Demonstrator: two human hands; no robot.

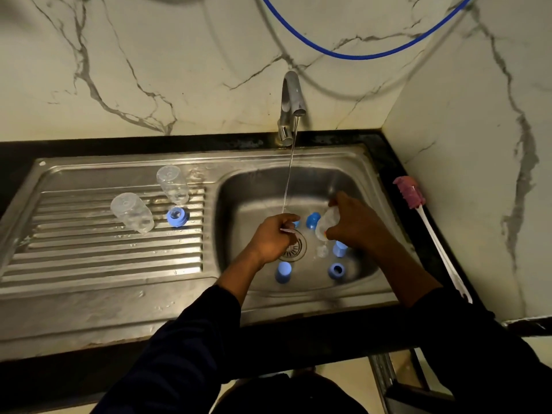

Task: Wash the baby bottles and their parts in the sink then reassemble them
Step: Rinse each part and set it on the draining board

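White marble walls [149, 70] with grey veins meet in a corner above the black tabletop [18, 150]; a blue hose [358, 56] hangs across.

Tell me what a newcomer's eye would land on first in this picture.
Both hands meet in the sink basin under the thin stream from the tap: the right hand grips a clear bottle, the left hand pinches a small pale part. Blue caps lie scattered around them. On the drainboard at left, two clear bottles stand upside down beside a blue ring.
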